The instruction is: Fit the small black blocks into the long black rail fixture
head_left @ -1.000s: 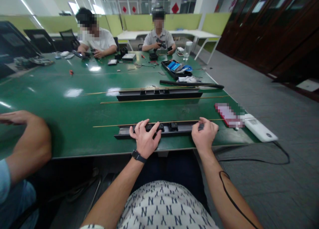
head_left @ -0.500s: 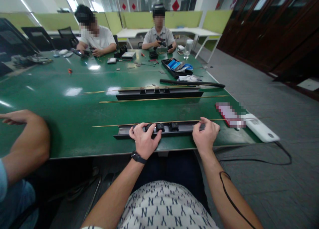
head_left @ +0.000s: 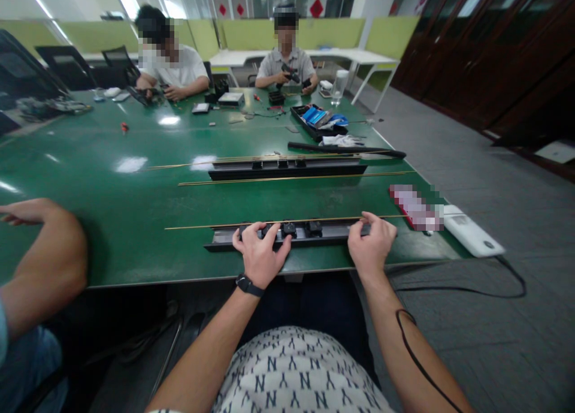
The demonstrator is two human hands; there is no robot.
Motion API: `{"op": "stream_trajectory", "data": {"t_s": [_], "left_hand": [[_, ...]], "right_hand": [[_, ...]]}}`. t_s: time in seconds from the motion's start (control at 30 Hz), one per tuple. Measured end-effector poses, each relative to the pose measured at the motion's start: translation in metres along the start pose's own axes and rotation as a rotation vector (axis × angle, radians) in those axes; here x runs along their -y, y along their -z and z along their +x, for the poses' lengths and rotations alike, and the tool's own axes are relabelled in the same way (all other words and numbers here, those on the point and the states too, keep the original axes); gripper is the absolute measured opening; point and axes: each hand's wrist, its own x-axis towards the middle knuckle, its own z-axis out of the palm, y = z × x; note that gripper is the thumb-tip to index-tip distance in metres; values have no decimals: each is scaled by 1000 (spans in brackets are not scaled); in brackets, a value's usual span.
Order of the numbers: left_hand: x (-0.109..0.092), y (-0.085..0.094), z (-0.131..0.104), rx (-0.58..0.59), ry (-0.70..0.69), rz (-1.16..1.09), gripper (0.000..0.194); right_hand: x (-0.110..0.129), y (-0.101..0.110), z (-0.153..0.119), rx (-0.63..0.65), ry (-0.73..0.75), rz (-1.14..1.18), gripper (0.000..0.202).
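Observation:
In front of me on the table lies a long black channel rail (head_left: 332, 240) with a grey inner face. Several small black blocks (head_left: 313, 228) sit in it. My left hand (head_left: 263, 254) closes over the rail's left half, its fingers curled on the blocks and its thumb at the near side. The rail's right end is in my right hand (head_left: 372, 245), with curled fingers partly hiding it. A thin brass-coloured rod (head_left: 202, 227) runs along the rail's far edge, past my right fingertips; whether they touch it I cannot tell.
A second black rail (head_left: 287, 172) lies farther back with thin rods. Behind it are a black tube (head_left: 345, 150) and a black tray (head_left: 309, 122). To the right lie a red-edged phone (head_left: 406, 206) and a white corded device (head_left: 471, 230). A neighbour's arm (head_left: 54, 245) rests at left.
Both my hands stay on the rail with almost the same grip. The neighbour's arm at left has shifted slightly to the left.

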Motion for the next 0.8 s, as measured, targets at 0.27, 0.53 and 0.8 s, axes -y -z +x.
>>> {"op": "stream_trajectory", "data": {"t_s": [0.27, 0.53, 0.8], "left_hand": [[1, 0, -1, 17, -23, 5, 27], [2, -1, -1, 28, -37, -8, 27], [1, 0, -1, 19, -41, -26, 28]], "right_hand": [[2, 2, 1, -11, 13, -21, 24], [12, 7, -1, 79, 72, -33, 24], [10, 4, -1, 15, -18, -71, 29]]}}
